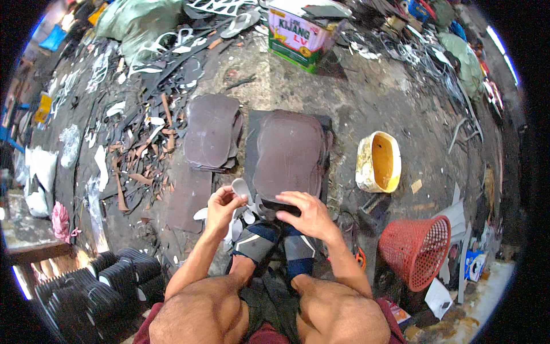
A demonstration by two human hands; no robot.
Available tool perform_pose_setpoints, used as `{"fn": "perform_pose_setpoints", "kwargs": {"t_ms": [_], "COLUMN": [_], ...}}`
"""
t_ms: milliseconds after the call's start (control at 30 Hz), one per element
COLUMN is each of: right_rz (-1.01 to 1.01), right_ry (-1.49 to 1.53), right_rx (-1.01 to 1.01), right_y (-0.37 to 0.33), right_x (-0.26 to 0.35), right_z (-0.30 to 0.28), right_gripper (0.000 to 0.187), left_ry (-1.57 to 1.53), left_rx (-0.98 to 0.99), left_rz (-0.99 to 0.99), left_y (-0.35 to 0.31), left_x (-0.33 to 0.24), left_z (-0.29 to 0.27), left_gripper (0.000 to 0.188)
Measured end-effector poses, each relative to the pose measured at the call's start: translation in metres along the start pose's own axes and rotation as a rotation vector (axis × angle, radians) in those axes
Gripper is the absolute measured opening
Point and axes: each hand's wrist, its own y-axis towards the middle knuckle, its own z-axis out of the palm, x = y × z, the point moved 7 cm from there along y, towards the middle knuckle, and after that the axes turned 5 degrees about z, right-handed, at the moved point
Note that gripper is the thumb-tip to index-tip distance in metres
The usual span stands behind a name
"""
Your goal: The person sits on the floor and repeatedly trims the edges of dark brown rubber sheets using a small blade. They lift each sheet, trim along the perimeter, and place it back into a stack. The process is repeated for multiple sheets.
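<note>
My left hand (223, 211) pinches a small light grey oval piece (240, 187) between thumb and fingers, just left of a stack of brown sole-shaped sheets (289, 152). This stack lies on a black board (256, 127) in front of my feet. At the stack's near edge is my right hand (308, 215), its fingers stretched leftward and the thumb apart; nothing shows in its grasp. Whether its fingertips touch the sheets I cannot tell. Several loose light grey oval pieces (248, 216) lie between my hands, by my feet. A second stack of brown sheets (211, 131) is on the left.
To the right stands a whitish tub (362, 163) with yellow-brown contents, and nearer, a tilted red basket (415, 252). A square tin (298, 43) is at the far side. Scraps (140, 152) cover the left floor; stacked black soles (114, 286) sit near left.
</note>
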Motion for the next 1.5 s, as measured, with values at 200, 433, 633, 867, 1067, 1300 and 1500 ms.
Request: {"fn": "perform_pose_setpoints", "kwargs": {"t_ms": [200, 433, 633, 867, 1067, 1300, 1500], "right_rz": [0.538, 0.077, 0.190, 0.010, 0.024, 0.009, 0.144], "right_ry": [0.996, 0.073, -0.016, -0.012, -0.091, -0.298, -0.135], "right_rx": [0.129, 0.026, -0.316, -0.412, -0.203, -0.349, -0.246], "right_y": [-0.021, -0.024, 0.011, 0.036, -0.007, 0.040, 0.028], "right_x": [-0.003, -0.002, -0.069, 0.022, -0.037, -0.042, -0.049], "right_z": [0.042, 0.006, -0.046, -0.110, 0.010, -0.049, -0.048], "right_gripper": [0.027, 0.035, 0.019, 0.018, 0.034, 0.017, 0.018], "left_ry": [0.193, 0.562, 0.302, 1.319, 1.318, 1.355, 1.395], "left_rx": [0.129, 0.349, 0.311, 0.281, 0.421, 0.319, 0.257], "left_rz": [-0.110, -0.169, -0.120, 0.785, 0.872, 0.835, 0.848], "left_y": [-0.045, -0.044, -0.011, 0.024, 0.022, 0.022, 0.021], "left_x": [0.027, 0.025, 0.033, 0.016, 0.034, 0.022, 0.020], "left_z": [0.038, 0.044, 0.090, 0.128, 0.110, 0.124, 0.130], "left_gripper": [0.023, 0.016, 0.017, 0.029, 0.027, 0.036, 0.035]}}
